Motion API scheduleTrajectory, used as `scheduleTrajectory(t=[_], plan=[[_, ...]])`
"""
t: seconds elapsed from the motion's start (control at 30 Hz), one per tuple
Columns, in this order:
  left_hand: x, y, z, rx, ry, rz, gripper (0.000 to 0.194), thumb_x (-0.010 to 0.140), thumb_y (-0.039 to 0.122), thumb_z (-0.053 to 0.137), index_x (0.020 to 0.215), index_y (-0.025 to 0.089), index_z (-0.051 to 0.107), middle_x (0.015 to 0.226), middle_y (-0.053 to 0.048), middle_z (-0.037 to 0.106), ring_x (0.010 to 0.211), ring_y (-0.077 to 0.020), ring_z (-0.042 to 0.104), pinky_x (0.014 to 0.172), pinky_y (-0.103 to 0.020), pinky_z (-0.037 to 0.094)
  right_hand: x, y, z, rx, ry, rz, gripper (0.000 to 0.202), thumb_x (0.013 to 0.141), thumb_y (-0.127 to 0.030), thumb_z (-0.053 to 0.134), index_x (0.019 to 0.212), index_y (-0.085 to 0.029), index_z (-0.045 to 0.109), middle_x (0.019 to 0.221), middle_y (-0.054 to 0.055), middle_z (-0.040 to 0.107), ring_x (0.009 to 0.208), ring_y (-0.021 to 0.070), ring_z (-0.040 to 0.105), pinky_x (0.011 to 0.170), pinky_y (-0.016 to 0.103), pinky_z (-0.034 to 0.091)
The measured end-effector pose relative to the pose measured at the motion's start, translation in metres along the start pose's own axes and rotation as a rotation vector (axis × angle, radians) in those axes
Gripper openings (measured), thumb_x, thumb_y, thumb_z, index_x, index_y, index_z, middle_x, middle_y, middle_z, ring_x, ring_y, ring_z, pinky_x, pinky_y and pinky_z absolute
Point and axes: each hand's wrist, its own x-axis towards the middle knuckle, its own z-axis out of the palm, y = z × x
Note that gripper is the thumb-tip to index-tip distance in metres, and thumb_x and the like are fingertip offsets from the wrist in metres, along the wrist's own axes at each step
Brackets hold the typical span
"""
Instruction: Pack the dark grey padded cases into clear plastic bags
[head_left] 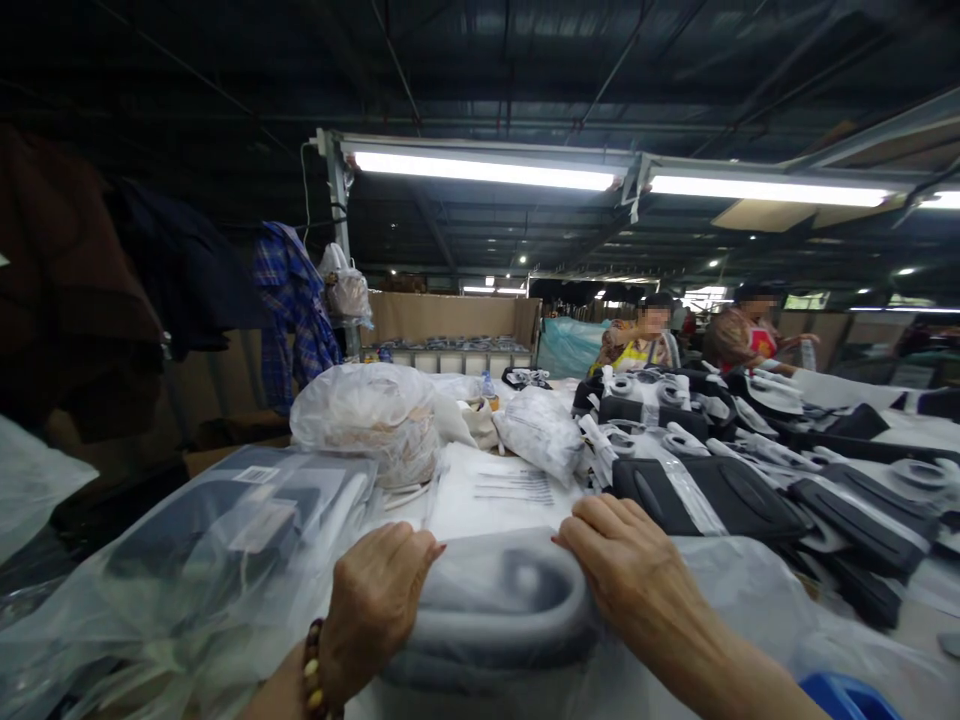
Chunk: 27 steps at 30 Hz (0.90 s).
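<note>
In front of me is a clear plastic bag [499, 555] with a dark item [487, 670] inside it. A pale, curved band runs across that item, blurred through the film, and its exact kind cannot be made out. My left hand [379, 590], with a beaded bracelet at the wrist, is closed on the left side of the plastic bag's upper edge. On the opposite side, my right hand [626, 560] grips the same edge with curled fingers. Both thumbs point inward, towards each other.
Packed dark goods in clear plastic [277, 520] lie to the left. Black bags with white-wrapped handles [697, 490] are heaped on the right. Bundles in plastic [367, 410] and a white sheet [465, 500] lie ahead. Two people [637, 345] work beyond. A blue object [847, 695] is at lower right.
</note>
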Motion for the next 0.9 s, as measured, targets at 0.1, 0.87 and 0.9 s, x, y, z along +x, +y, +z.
scheduleTrajectory(t=[0.1,0.87,0.9], plan=[[0.015,0.004,-0.013,0.000,0.041,-0.006,0.016,0.090,0.013,0.046,0.076,0.015,0.052,0.060,0.001,0.048,0.057,-0.0132,0.046,0.057,-0.026,0.036,0.004,-0.008,-0.009,-0.033,0.116,-0.036,0.030,0.093,-0.020,0.038,0.068,-0.019,0.054,0.068,0.002,0.055,0.065,0.0163,0.048,0.062,0.029,0.032],[0.034,-0.011,-0.031,-0.303,-0.780,-0.467,0.023,0.065,0.034,0.076,0.075,0.019,0.063,0.056,0.006,0.053,0.054,-0.0110,0.049,0.051,-0.020,0.029,0.001,0.000,0.038,0.052,-0.184,0.139,0.022,0.092,-0.025,0.038,0.072,-0.020,0.047,0.056,-0.002,0.054,0.049,0.0133,0.050,0.049,0.025,0.026],[0.039,-0.010,-0.035,-0.379,-0.854,-0.543,0.017,0.065,0.030,0.075,0.073,0.019,0.065,0.056,0.006,0.053,0.055,-0.0106,0.049,0.051,-0.019,0.029,0.003,0.002,0.033,0.093,-0.213,0.148,0.022,0.092,-0.026,0.039,0.073,-0.020,0.047,0.055,-0.004,0.053,0.049,0.0122,0.050,0.049,0.024,0.027]])
